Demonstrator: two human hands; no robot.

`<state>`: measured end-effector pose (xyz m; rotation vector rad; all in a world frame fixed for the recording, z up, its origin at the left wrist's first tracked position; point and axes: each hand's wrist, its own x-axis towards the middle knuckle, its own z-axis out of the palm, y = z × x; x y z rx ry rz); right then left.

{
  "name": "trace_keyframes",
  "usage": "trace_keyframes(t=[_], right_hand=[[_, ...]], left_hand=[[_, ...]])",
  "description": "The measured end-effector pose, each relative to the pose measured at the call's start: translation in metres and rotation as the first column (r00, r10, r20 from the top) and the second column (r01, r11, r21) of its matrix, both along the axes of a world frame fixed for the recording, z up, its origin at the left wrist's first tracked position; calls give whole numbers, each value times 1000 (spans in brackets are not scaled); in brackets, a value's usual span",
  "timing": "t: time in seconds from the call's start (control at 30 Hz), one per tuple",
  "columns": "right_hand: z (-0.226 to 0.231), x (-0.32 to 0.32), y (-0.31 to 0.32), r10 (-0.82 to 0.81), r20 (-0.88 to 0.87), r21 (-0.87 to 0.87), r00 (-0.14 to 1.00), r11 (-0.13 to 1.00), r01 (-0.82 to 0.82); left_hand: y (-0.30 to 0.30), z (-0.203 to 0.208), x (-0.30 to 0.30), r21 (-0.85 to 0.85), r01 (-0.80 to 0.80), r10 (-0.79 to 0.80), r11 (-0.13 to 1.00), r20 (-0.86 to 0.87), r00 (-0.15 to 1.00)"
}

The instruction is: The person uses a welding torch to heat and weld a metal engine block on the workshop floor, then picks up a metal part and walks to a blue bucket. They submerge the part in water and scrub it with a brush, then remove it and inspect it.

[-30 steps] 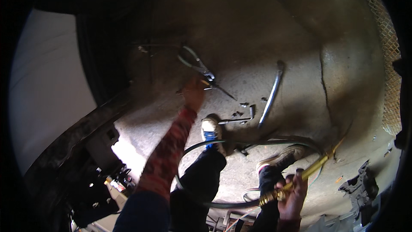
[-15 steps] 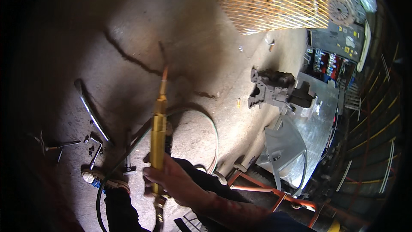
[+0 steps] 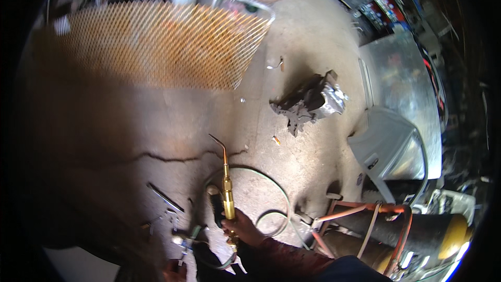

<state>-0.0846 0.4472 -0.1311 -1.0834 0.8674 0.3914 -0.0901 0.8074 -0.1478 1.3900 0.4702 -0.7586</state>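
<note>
My right hand (image 3: 241,228) is wrapped round the brass body of a gas torch (image 3: 228,198). The torch points away from me, its thin copper tip (image 3: 219,143) bent to the left, over a crack in the concrete floor. No flame shows at the tip. A green hose (image 3: 284,193) loops on the floor to the right of the torch. Low in the picture, my left hand (image 3: 175,270) is dim and partly cut off. Its fingers look closed beside a small, thin metal piece (image 3: 183,254), too blurred to name.
A rusty expanded-metal sheet (image 3: 156,47) lies ahead. Right of centre sits a dark metal casting (image 3: 310,102). Farther right are a grey panel (image 3: 383,141) and a metal sheet (image 3: 402,83). An orange cart (image 3: 360,207) holds gas cylinders (image 3: 422,232). A bar (image 3: 165,197) lies left.
The view has swung, bringing the whole rusty mesh and the cylinders into sight. The torch stays in my right hand and appears lower. My left hand has come into view at the bottom.
</note>
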Motion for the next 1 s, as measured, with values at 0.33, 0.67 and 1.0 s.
trace_keyframes(t=[0.33, 0.67, 1.0], right_hand=[[261, -124, -55, -290, 546, -266, 786, 830, 491], [476, -391, 22, -319, 943, -129, 90, -105, 986], [567, -565, 45, -171, 836, 383, -521, -499, 777]], left_hand=[[-98, 335, 62, 250, 726, -673, 640, 638, 374], [-111, 432, -13, -483, 758, -529, 439, 542, 653], [-94, 410, -22, -324, 631, -545, 705, 322, 774]])
